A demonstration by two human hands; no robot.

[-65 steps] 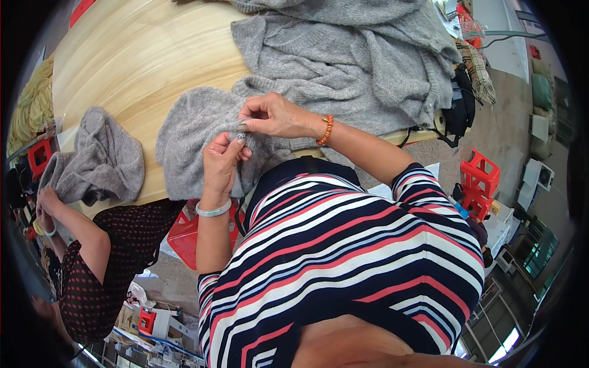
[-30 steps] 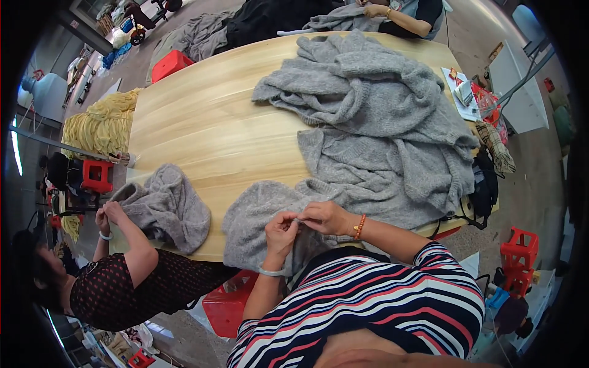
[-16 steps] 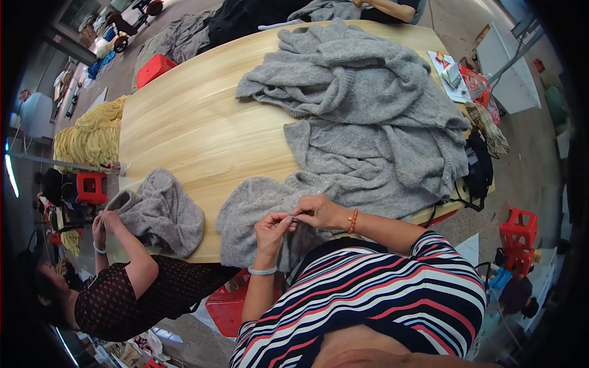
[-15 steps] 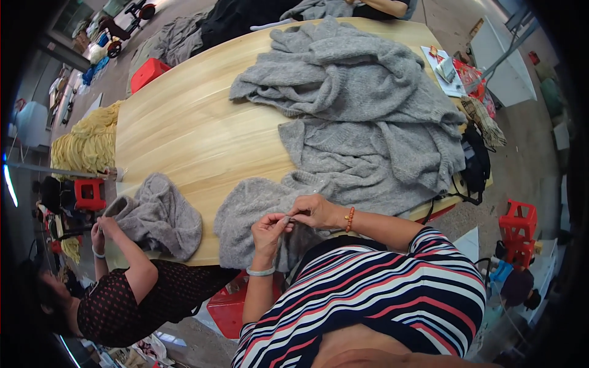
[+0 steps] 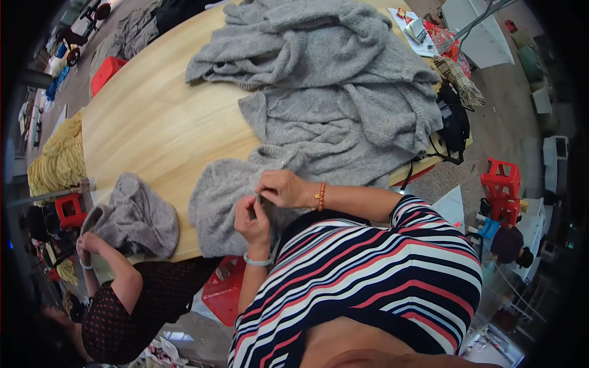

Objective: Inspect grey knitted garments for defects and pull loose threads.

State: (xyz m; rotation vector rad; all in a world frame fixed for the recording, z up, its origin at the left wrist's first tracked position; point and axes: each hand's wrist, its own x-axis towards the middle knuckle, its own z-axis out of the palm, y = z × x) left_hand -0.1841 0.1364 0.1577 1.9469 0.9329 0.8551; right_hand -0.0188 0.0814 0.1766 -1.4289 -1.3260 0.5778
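Both of my hands are close together at the near edge of the table, over a grey knit garment (image 5: 215,205). My left hand (image 5: 253,222) has its thumb and fingers pinched, with the fingertips upward. Against them, from the right, my right hand (image 5: 283,188) pinches too, its wrist circled by a beaded bracelet. A small dark grey bit, seemingly the garment's knit, shows between the fingertips; its exact form is too small to tell. More grey knitwear (image 5: 343,126) lies heaped just beyond my hands.
At the left, a co-worker's hands (image 5: 88,243) hold another grey knit piece (image 5: 138,214). Yellow knit fabric (image 5: 58,156) is piled by the wooden table's (image 5: 165,122) left edge. A black bag (image 5: 453,119) sits at its right edge. Red stools (image 5: 224,291) stand around.
The whole view has shifted, so the table and garments sit further left and higher up. My hands stay together, fingertips still pinched, with the left hand turned slightly lower.
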